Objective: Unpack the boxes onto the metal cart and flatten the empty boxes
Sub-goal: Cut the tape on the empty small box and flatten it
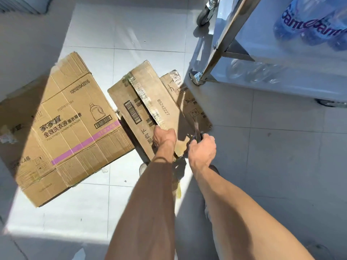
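Second box being cut flat
1 flattened box (62,128) lies done; the small box (150,102) is gripped by the left hand (164,136), scissors (198,132) by the right hand (203,149) (bottles (309,23) carted).

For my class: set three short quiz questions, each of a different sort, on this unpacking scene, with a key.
1. True or false: the left hand grips a flap of the small box.
2. Which thing does the right hand hold? A) a bottle B) scissors C) tape
3. Fill in: the large box with the purple stripe lies on the ____, to the left of the small box.

Key: 1 true; 2 B; 3 floor. The bottles already stand on the cart.
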The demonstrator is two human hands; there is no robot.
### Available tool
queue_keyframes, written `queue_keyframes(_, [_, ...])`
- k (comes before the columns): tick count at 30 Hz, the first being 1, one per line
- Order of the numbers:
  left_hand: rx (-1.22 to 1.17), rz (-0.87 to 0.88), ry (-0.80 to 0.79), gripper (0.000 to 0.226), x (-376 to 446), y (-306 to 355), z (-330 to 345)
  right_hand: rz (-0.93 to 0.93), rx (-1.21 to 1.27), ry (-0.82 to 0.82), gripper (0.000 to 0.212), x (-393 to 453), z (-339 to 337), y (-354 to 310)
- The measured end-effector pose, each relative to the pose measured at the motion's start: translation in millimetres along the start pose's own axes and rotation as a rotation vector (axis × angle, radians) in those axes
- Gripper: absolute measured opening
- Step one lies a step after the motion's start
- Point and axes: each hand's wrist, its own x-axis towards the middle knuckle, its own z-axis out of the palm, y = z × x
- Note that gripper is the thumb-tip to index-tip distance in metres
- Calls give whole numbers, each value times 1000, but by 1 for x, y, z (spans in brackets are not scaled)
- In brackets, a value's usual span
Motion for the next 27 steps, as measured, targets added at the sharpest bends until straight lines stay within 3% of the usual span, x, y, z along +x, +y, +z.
queue_keyframes(2, [-11, 42, 8, 58, 2, -5, -17, -30, 23, -36, 19, -7, 2, -23])
queue_keyframes(5, [60, 202, 178, 60, -13, 3, -32, -94, 18, -30, 21, -19, 2, -52])
queue_keyframes(8, [163, 337, 308, 31, -26, 14, -48, -125, 25, 36, 25, -34, -2, -70])
queue_keyframes(10, [205, 357, 329, 23, -22, 21, -67, -122, 24, 62, 25, -38, -7, -76])
queue_keyframes(18, [472, 460, 496, 38, -21, 6, -162, -69, 71, 63, 25, -55, -35, -90])
queue_keyframes(22, [648, 512, 419, 35, -44, -26, -179, -107, 50, 54, 25, -64, -42, -108])
queue_keyframes(27, [869, 306, 28, 31, -72, -82, -158, -271, -45, 68, 24, -72, -37, -123])
